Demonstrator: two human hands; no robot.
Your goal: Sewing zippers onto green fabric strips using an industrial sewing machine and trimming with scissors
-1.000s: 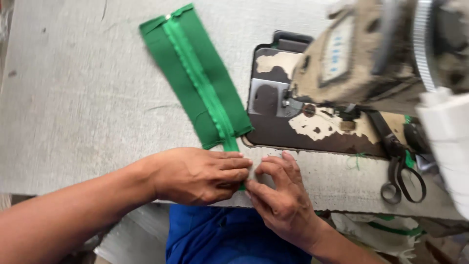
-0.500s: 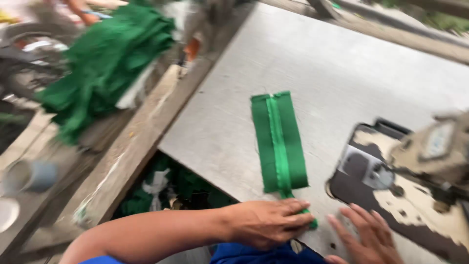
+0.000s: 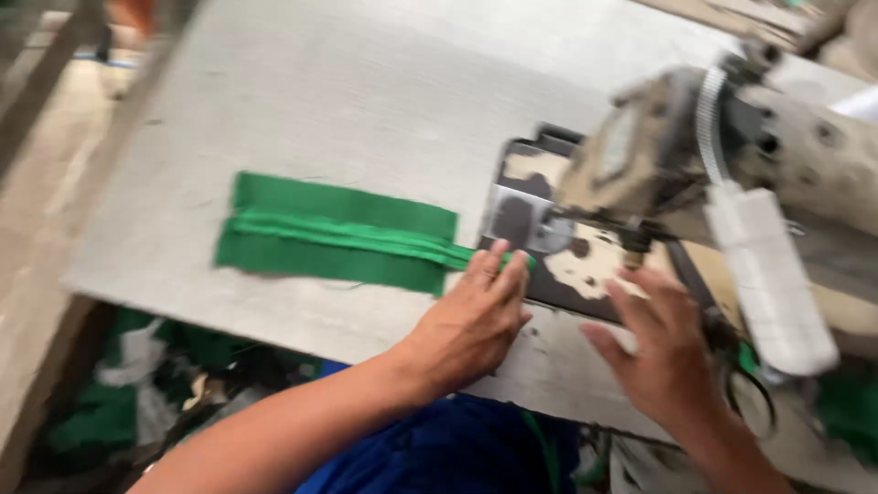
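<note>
A green fabric strip with a zipper (image 3: 334,238) lies flat on the grey table (image 3: 347,101), its right end pointing at the sewing machine (image 3: 732,174). My left hand (image 3: 476,320) lies flat with its fingertips pressing the strip's right end, close to the machine's metal plate (image 3: 521,220). My right hand (image 3: 663,343) hovers open over the worn machine bed, fingers spread, holding nothing. The needle area is blurred.
Black-handled scissors (image 3: 745,389) lie partly hidden under my right hand at the table's front right. Green cloth scraps (image 3: 119,402) sit below the table on the left. The table's front edge runs just under my wrists.
The view has swung back to the right, so the strip now lies across the frame. My left hand stays on the strip's end, and my right hand has lifted over the machine bed.
</note>
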